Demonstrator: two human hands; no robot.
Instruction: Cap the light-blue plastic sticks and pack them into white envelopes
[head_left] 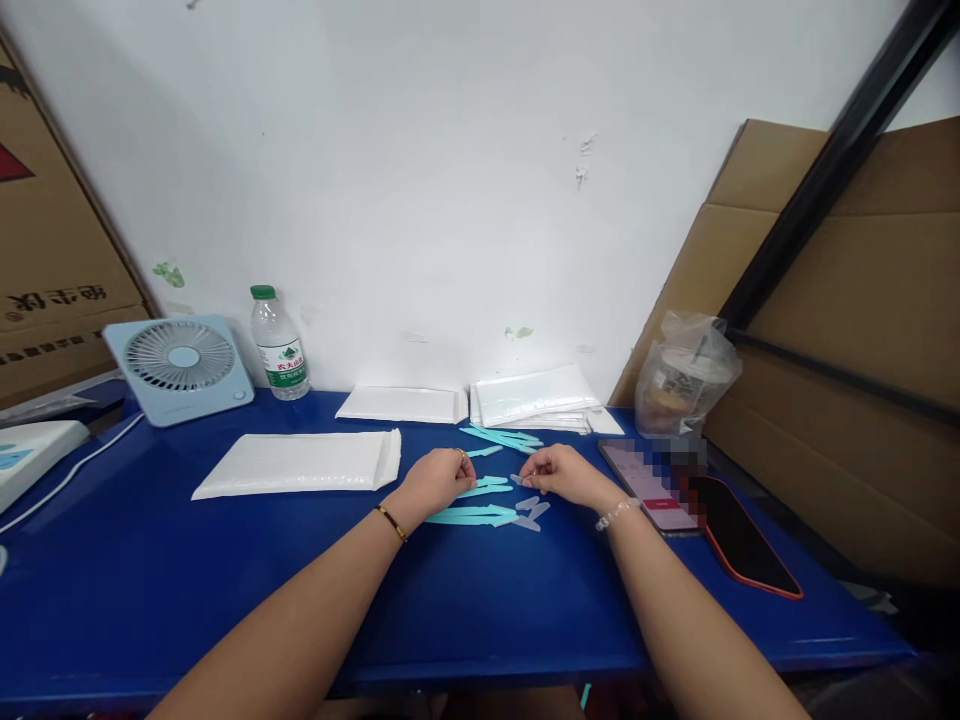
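My left hand (433, 480) is closed in a pinch, its fingertips on slim teal sticks that look like eyebrow razors (493, 488). How many it grips cannot be made out. Across from it, my right hand (564, 474) pinches a small clear plastic cap (517, 480) close to the razor tips. Several more teal razors (469, 515) lie just below my left hand. Another loose bunch of razors (504, 438) rests beyond both hands. A few clear caps (528, 522) are scattered on the blue table (480, 610), below my right fingers.
White padded envelopes lie at left (300, 463), back middle (401, 404) and back right (532, 393). A light-blue fan (184, 370) and a water bottle (280, 345) stand along the wall. Two phones (746, 535) and a bagged drink cup (684, 375) sit on the right.
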